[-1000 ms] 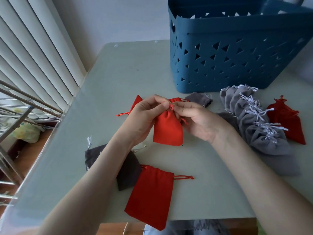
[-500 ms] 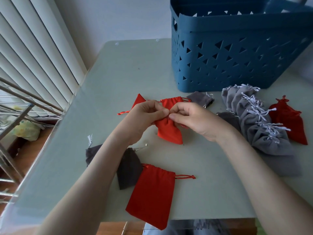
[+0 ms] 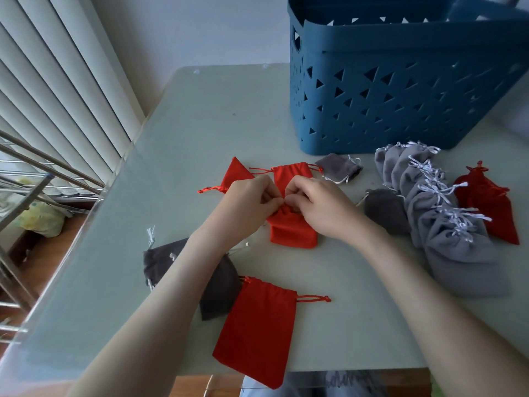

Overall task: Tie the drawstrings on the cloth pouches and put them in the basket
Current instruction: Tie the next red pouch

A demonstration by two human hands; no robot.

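Observation:
Both hands meet at the gathered neck of a red pouch [image 3: 294,233] lying on the table centre. My left hand [image 3: 252,202] and my right hand [image 3: 317,207] pinch its drawstrings, fingertips touching. Behind them lie another red pouch [image 3: 292,174] with loose strings and a folded red one [image 3: 234,174]. A flat red pouch [image 3: 257,330] lies near the front edge, beside a dark grey pouch [image 3: 217,290] partly under my left forearm. The blue basket [image 3: 400,81] stands at the back right.
A row of tied light grey pouches [image 3: 446,222] lies at the right, with a tied red pouch [image 3: 492,207] beyond it. Two small dark grey pouches [image 3: 339,169] [image 3: 386,210] sit near the basket. Blinds and a metal rack [image 3: 34,173] are beyond the table's left edge.
The red pouch has come down from being held up to lying on the table. Both hands have lowered and closed together at its neck.

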